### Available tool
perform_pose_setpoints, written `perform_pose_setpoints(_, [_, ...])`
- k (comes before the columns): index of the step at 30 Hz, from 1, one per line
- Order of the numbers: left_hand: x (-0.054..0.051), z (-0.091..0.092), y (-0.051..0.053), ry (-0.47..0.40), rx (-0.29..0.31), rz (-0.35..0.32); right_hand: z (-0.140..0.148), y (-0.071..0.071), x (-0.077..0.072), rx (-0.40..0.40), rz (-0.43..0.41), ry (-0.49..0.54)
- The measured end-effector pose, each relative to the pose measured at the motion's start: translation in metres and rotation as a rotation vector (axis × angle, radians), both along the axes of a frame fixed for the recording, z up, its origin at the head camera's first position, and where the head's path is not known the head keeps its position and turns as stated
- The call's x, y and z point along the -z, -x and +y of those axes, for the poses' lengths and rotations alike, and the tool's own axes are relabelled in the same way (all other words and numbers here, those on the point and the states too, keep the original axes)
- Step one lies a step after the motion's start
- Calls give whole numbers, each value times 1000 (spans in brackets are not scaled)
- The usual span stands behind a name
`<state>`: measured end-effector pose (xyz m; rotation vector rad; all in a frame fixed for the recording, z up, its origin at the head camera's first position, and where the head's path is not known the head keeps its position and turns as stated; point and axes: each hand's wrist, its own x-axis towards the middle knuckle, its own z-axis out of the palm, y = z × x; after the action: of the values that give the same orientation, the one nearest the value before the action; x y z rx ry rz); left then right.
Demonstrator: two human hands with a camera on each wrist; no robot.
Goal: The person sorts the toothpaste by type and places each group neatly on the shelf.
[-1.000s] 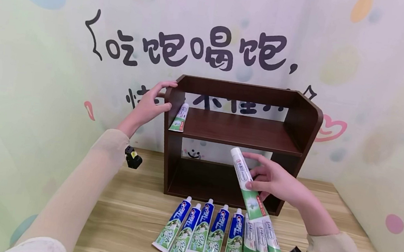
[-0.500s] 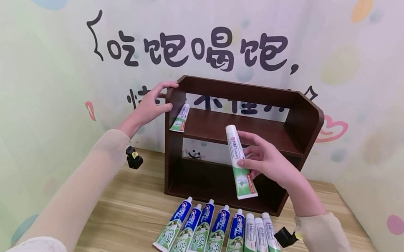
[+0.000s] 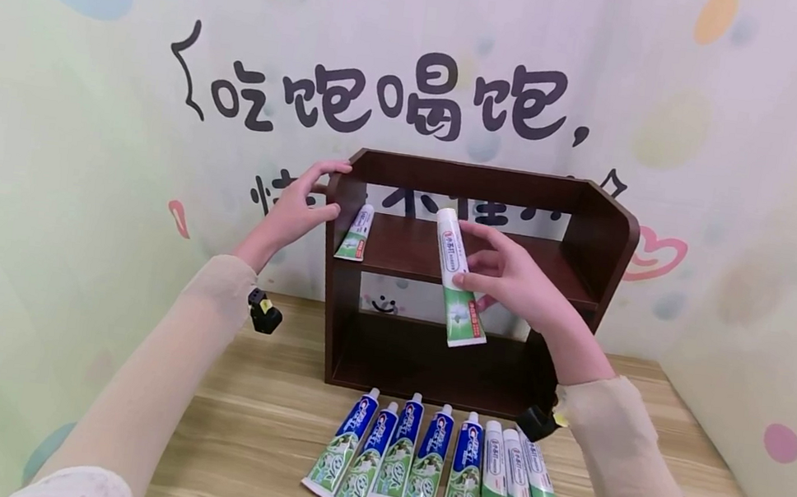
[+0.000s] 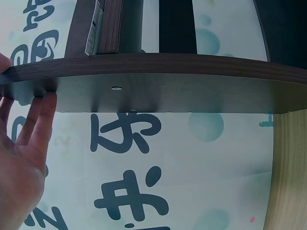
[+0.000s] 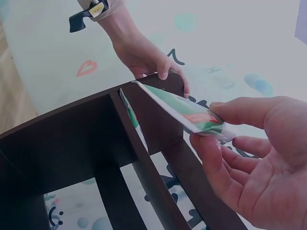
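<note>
My right hand [image 3: 514,283] pinches a white and green toothpaste tube [image 3: 457,315], cap up and slightly tilted, in front of the upper shelf. In the right wrist view the thumb and fingers of the right hand [image 5: 259,158] hold the tube [image 5: 184,111] by its sides. My left hand [image 3: 296,207] grips the left side panel of the dark brown rack [image 3: 467,267]; the left wrist view shows the hand [image 4: 24,158] with fingers against the panel [image 4: 158,91]. Another white and green tube [image 3: 354,235] leans inside the upper shelf's left end.
On the wooden table [image 3: 257,430], before the rack, lie several blue and green tubes [image 3: 425,467] and, to their right, three white and green tubes [image 3: 521,487]. A printed curtain [image 3: 426,20] hangs behind.
My right hand has lifted its tube up and to the left, from above the row on the table to the front of the upper shelf. My left hand stays on the rack.
</note>
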<state>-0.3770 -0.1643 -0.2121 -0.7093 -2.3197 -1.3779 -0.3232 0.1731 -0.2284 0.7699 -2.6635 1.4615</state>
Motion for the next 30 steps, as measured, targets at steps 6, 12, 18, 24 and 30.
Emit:
perform_pose_setpoints(6, [11, -6, 18, 0, -8, 20, -8, 9, -9, 10, -4, 22])
perform_pose_setpoints(12, [15, -8, 25, 5, -16, 45, -16, 19, -18, 44, -21, 60])
perform_pose_setpoints(18, [12, -7, 20, 10, -21, 42, -25, 31, -27, 53, -17, 112])
perform_pose_setpoints(24, [16, -9, 26, 8, -19, 50, -36, 46, -33, 42, 30, 182])
perform_pose_setpoints(30, [16, -9, 27, 5, -15, 59, -46, 64, -38, 68, 3, 212])
